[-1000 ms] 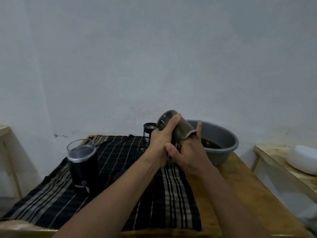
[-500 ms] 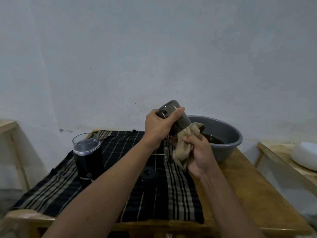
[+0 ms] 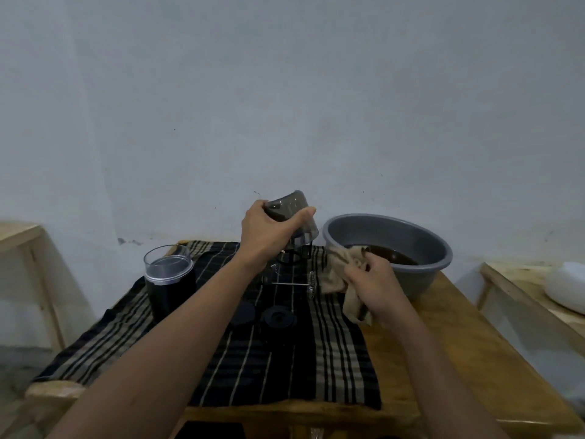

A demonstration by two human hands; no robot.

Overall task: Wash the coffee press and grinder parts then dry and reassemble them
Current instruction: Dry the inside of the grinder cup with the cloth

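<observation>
My left hand (image 3: 264,229) grips a smoky translucent cup-shaped lid (image 3: 292,213), held upside down above the back of the table. My right hand (image 3: 372,280) holds a crumpled beige cloth (image 3: 340,274) lower down, beside the basin and apart from the lid. On the striped cloth (image 3: 319,359) lie the press plunger with its metal rod and mesh disc (image 3: 308,284), two black round parts (image 3: 278,317), and a black press frame (image 3: 294,256) partly hidden behind my left wrist. The black grinder body (image 3: 169,286) with a clear top stands at the left.
A grey plastic basin (image 3: 389,236) with dark brown water sits at the back right of the wooden table (image 3: 437,359). A white object (image 3: 566,286) rests on a wooden shelf at the right. Another wooden stand (image 3: 19,236) is at the far left.
My right hand drew the beige cloth out of the lid and dropped away to the right. My left hand turned the lid's mouth downward and kept it raised.
</observation>
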